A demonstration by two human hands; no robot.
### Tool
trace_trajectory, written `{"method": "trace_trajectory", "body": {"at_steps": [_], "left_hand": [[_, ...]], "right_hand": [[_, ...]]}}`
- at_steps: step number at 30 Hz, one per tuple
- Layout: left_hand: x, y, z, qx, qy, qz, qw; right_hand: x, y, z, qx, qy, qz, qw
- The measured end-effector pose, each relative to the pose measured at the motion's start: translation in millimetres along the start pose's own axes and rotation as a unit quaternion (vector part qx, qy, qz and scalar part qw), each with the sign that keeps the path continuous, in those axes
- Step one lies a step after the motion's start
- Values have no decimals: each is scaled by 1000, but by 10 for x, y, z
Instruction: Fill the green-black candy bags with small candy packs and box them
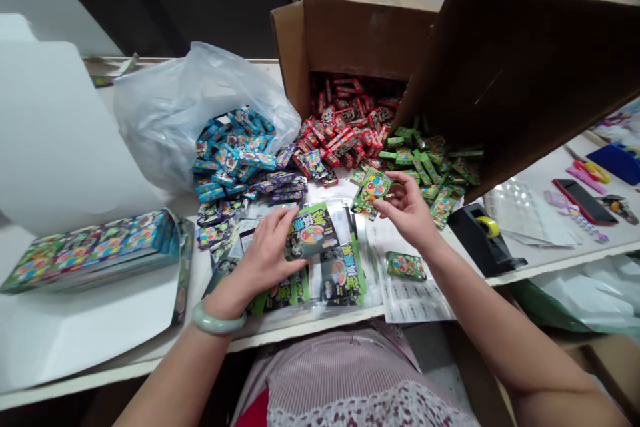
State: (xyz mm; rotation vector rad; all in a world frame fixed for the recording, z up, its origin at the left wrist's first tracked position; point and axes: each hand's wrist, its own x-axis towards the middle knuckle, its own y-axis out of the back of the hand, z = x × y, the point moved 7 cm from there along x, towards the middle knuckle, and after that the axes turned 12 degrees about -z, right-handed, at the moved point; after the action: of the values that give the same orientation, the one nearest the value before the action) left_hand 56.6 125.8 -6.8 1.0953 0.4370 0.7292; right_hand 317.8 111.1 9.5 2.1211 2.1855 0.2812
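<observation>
My left hand point(265, 250), with a jade-coloured bangle at the wrist, grips the edge of a black and green printed packet point(316, 232). Beneath it lie more such packets point(345, 273) in a loose overlapping pile. Between the thumb and fingers of my right hand point(407, 207) is a small flat green candy box point(371, 191), its printed face up. Just below that hand, another green box point(405, 265) rests on a sheet of printed labels point(415, 300).
Heaped small boxes lie behind: blue ones point(235, 153) spilling from a plastic bag point(165, 120), purple point(280, 185), red point(350, 127) from a carton point(370, 33), green point(420, 160). A white display box point(100, 327) stands left; a tape dispenser point(483, 243) and phone point(585, 201) lie right.
</observation>
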Motion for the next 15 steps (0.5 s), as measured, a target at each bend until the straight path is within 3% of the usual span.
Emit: {"method": "trace_trajectory", "body": {"at_steps": [2, 5, 8, 15], "left_hand": [[-73, 12, 16, 4, 2, 7, 1000], [-175, 26, 2, 35, 1, 17, 999], [-261, 21, 8, 58, -22, 6, 998], [-370, -44, 44, 1, -32, 2, 999]], "right_hand": [[-79, -203, -76, -10, 4, -17, 1000], [-125, -505, -60, -47, -26, -132, 990], [-142, -649, -30, -47, -40, -221, 973], [-175, -693, -113, -79, -48, -249, 964]]}}
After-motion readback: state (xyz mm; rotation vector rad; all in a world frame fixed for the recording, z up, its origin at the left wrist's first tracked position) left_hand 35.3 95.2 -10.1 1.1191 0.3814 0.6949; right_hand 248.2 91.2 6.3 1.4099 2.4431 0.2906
